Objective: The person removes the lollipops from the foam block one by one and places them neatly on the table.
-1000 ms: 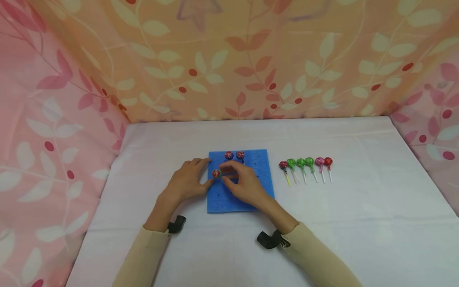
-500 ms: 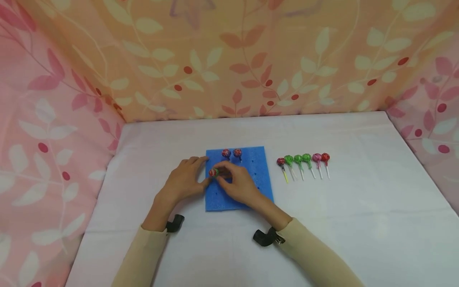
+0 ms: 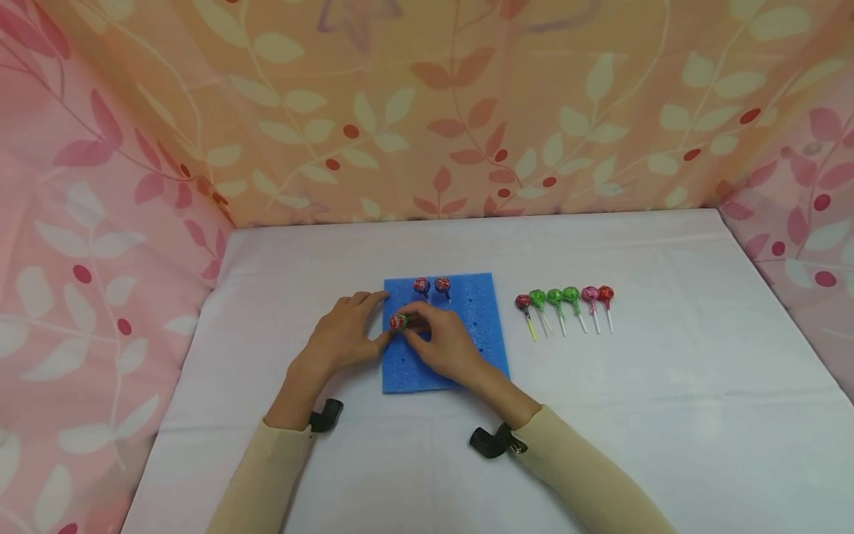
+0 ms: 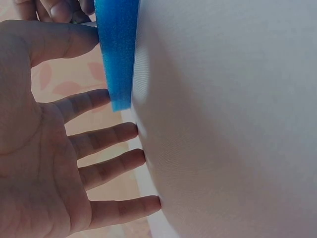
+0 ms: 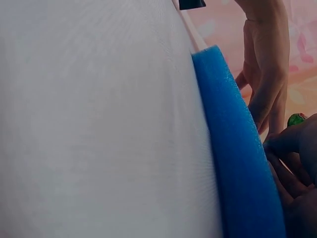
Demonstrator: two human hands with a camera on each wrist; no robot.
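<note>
A blue foam block [image 3: 434, 378] with small holes in its top lies on the white table. My right hand [image 3: 447, 343] pinches a lollipop [image 3: 397, 321] with a red and green wrapper over the block's left side; its stick is mostly hidden by the fingers. My left hand [image 3: 343, 332] rests at the block's left edge, fingers spread and straight. In the left wrist view, the thumb and index fingertip touch the foam [image 4: 116, 59], and the other fingertips rest on the table. Two lollipops, one [image 3: 421, 285] beside another [image 3: 443, 285], stand upright in the block's far row.
Right of the block, several lollipops lie in a row on the table [image 3: 667, 415]: a dark red one [image 3: 523, 302] with a yellow stick, green ones [image 3: 554, 297], a pink one [image 3: 589, 294] and a red one [image 3: 606, 293]. Floral cloth walls [image 3: 373, 111] surround the table.
My right hand has brought the lollipop slightly lower and closer to the foam at the left, then held there. The left hand stays at the block's edge. The head view has shifted slightly.
</note>
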